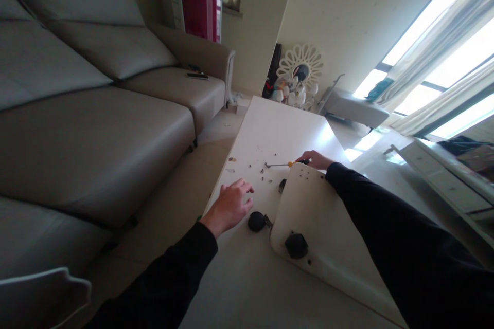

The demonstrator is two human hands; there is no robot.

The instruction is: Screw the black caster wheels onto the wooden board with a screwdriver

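My right hand (314,159) is closed around the dark and yellow handle of a screwdriver (280,165). Its shaft points left, and the tip is among several small screws (262,171) on the white table (270,128). Over the table's left side, my left hand (230,204) has its fingers apart and slightly bent, holding nothing. A pale panel (320,216) with rounded corners and small holes lies under my right forearm. On it sits a black angular piece (296,245). A black round part (257,221) with a metal bracket rests beside the panel's left edge, near my left hand.
A grey-brown sofa (96,133) runs along the left, with a phone (198,76) on its seat. Beyond the table stand a white petal-framed mirror (301,64) and a grey bench (351,105). A white cabinet (443,175) is at the right.
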